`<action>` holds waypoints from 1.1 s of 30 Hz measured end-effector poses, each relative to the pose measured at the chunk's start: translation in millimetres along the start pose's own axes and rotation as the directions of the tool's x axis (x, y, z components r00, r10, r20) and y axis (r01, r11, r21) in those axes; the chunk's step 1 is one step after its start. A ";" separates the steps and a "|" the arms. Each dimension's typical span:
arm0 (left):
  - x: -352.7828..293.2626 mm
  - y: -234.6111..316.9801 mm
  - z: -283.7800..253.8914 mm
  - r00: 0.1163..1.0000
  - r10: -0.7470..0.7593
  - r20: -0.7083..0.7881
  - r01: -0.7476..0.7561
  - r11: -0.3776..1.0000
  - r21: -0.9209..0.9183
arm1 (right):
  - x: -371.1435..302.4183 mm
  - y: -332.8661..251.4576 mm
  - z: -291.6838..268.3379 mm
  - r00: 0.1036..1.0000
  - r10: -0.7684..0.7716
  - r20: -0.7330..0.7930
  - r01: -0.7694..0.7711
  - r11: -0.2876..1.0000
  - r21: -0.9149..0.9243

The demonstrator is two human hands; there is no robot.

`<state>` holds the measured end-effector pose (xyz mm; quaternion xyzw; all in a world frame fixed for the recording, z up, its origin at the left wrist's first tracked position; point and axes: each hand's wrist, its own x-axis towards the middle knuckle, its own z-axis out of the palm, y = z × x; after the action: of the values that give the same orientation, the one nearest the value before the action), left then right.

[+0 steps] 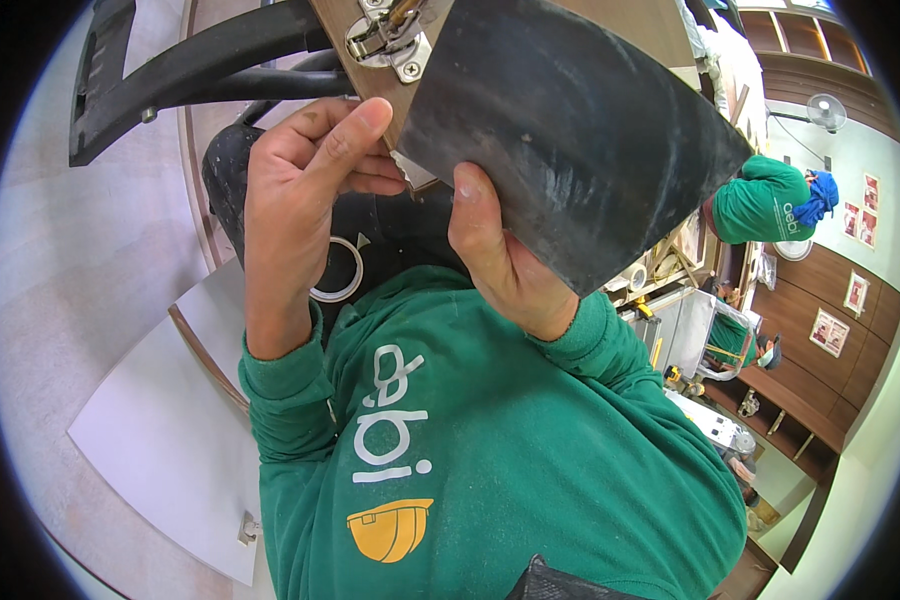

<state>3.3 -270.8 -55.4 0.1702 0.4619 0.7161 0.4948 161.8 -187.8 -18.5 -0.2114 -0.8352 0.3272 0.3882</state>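
My right hand [505, 255] grips a flat, flexible black sheet [570, 140], thumb on top and the other fingers hidden behind it. The sheet lies across the face of a brown wooden panel [355, 25] and covers much of it. Curled at the panel's near left corner is my left hand [305, 175], its thumb by the edge and fingertips beside a whitish, ragged bit of edging [410, 170]. A metal cabinet hinge [390, 45] is screwed to the panel above that hand.
A black curved metal frame [210, 60] stands at the upper left. White boards [160, 430] lie low on the left, and a white ring [340, 270], perhaps a tape roll, is by my lap. To the right, a co-worker [765, 205] in green bends near a cluttered bench.
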 end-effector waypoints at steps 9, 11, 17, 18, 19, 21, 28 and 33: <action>-0.6 -0.4 0.0 1.000 0.004 0.008 -0.004 1.000 0.016 | 2.0 -1.3 -1.1 1.000 -0.017 0.003 0.017 1.000 -0.008; -0.3 0.2 0.4 1.000 0.000 -0.003 0.000 1.000 -0.001 | 1.9 -1.6 -1.1 1.000 -0.017 0.001 0.017 1.000 -0.012; 0.2 0.6 0.1 1.000 0.013 0.008 -0.013 1.000 0.012 | 2.0 -3.6 -1.3 0.999 0.002 0.032 0.000 0.999 -0.042; 0.4 0.4 -0.5 1.000 0.013 0.011 -0.013 1.000 0.013 | 3.2 -4.3 -1.1 0.999 -0.007 0.035 0.009 0.999 -0.043; 0.5 0.3 -0.8 1.000 0.013 0.014 -0.014 1.000 0.014 | 4.1 -4.7 -1.3 0.999 -0.016 0.037 0.017 0.999 -0.044; 0.4 0.5 0.2 1.000 0.014 0.008 -0.014 1.000 0.018 | 5.5 -4.8 -1.9 0.999 -0.033 0.042 0.035 0.998 -0.049; 1.3 -1.4 -1.9 1.000 0.006 0.009 -0.007 1.000 0.013 | 2.7 -4.9 -1.1 0.999 -0.024 0.026 0.025 0.999 -0.036; 0.7 0.1 -0.3 1.000 0.016 0.011 -0.016 1.000 0.013 | 3.9 -4.9 -2.0 0.998 -0.050 0.030 0.052 0.997 -0.061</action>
<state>2.6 -270.3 -55.7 0.1811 0.4625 0.7160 0.4905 160.5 -188.1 -12.0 -0.1970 -0.8554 0.2943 0.3780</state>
